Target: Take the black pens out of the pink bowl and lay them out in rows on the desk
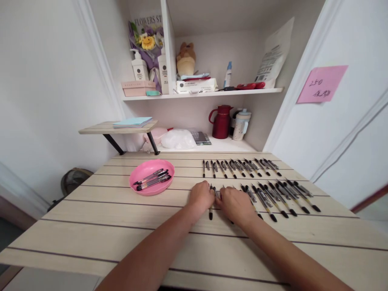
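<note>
Two rows of black pens lie side by side on the pale wooden table (91, 226): a far row (239, 167) and a near row (281, 196). My left hand (200, 197) and my right hand (235, 204) rest together at the left end of the near row, fingers curled down. A black pen (210, 210) pokes out between them, its tip toward me; both hands touch it. To the left stands a pink bowl (151, 182) with several pens in it.
Behind the table, a low shelf holds a red jug (221, 121), a white jug (241, 124) and a plastic bag. A small raised shelf (118, 128) with a blue notebook stands at the back left. A pink note (321, 84) sticks to the right wall.
</note>
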A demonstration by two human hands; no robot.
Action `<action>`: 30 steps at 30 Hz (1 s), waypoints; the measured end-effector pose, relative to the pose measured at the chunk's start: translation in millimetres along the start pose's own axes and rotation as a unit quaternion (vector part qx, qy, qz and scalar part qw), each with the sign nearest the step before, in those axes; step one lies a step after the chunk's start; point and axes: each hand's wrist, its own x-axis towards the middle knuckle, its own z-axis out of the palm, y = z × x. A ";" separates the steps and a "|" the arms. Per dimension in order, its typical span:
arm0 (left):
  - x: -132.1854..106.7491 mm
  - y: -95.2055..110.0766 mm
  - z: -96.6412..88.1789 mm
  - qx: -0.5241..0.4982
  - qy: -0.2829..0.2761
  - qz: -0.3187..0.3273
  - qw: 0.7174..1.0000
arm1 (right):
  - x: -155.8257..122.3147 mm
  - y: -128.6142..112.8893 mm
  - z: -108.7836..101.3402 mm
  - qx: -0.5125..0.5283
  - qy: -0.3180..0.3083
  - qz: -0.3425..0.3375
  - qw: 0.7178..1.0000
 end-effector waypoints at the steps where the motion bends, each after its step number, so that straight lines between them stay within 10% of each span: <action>1: -0.3 -0.9 0.3 0.001 0.001 0.000 1.000 | 0.6 -1.7 -0.2 -0.001 -0.008 0.001 1.000; 23: 0.4 1.5 3.2 -0.077 -0.005 0.036 0.996 | 3.6 11.6 -2.5 -0.012 -0.032 -0.011 0.999; 30: 4.0 -17.6 -25.1 -0.089 0.013 0.014 0.996 | -9.6 37.4 -16.3 0.045 0.001 0.037 0.998</action>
